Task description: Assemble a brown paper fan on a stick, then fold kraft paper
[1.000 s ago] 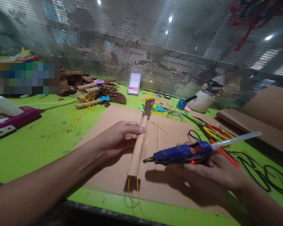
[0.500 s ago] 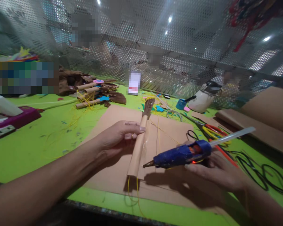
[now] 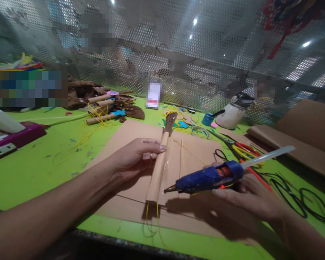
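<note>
Left hand (image 3: 138,155): partly closed, gripping the slim, rolled tan-paper tube (image 3: 156,175) with the thumb across its upper half and the other fingers curled at its side; a gold-coloured ring is worn. Right hand (image 3: 253,198): closed around the scuffed blue plastic glue gun (image 3: 208,177); some fingers are hidden behind it.

The tube lies at the centre of the view, over a smooth, flat tan paper sheet (image 3: 119,144), its long axis running from seven o'clock to one o'clock. A pleated, matt brown paper tuft (image 3: 169,122) fans out of the one o'clock end; thin yellow strings (image 3: 157,216) hang from the other. A glossy, clear glue line (image 3: 165,171) runs along the tube's right side.

The gun lies at four o'clock of the tube, its tapered metal nozzle (image 3: 171,188) pointing to nine o'clock, close beside the glue line; contact cannot be determined. A translucent, rod-shaped glue stick (image 3: 271,157) projects from its rear towards two o'clock. Similar tubes (image 3: 103,117) are piled at ten o'clock on the glossy green tabletop (image 3: 62,151).
</note>
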A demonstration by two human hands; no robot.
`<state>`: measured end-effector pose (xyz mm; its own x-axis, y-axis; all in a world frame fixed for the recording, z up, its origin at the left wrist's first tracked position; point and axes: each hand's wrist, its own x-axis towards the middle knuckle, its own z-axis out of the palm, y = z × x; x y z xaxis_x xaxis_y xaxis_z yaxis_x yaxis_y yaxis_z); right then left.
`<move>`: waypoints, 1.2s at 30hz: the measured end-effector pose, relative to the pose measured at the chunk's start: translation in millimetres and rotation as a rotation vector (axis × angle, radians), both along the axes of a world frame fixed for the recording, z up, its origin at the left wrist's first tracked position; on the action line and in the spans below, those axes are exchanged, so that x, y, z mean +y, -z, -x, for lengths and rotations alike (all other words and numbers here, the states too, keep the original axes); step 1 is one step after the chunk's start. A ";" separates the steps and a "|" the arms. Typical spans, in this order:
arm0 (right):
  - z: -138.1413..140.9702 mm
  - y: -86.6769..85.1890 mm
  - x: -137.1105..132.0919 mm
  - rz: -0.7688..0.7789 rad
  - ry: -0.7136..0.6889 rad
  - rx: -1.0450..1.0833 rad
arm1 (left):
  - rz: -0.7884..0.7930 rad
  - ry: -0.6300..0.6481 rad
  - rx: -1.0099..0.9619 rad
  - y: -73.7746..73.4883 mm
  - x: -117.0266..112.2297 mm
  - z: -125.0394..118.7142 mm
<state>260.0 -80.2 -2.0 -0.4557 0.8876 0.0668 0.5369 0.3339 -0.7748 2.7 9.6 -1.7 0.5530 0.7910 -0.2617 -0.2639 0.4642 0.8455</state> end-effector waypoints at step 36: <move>8.0 1.3 5.8 0.026 0.161 0.058 | 0.095 -0.017 -0.141 -4.1 -2.2 0.0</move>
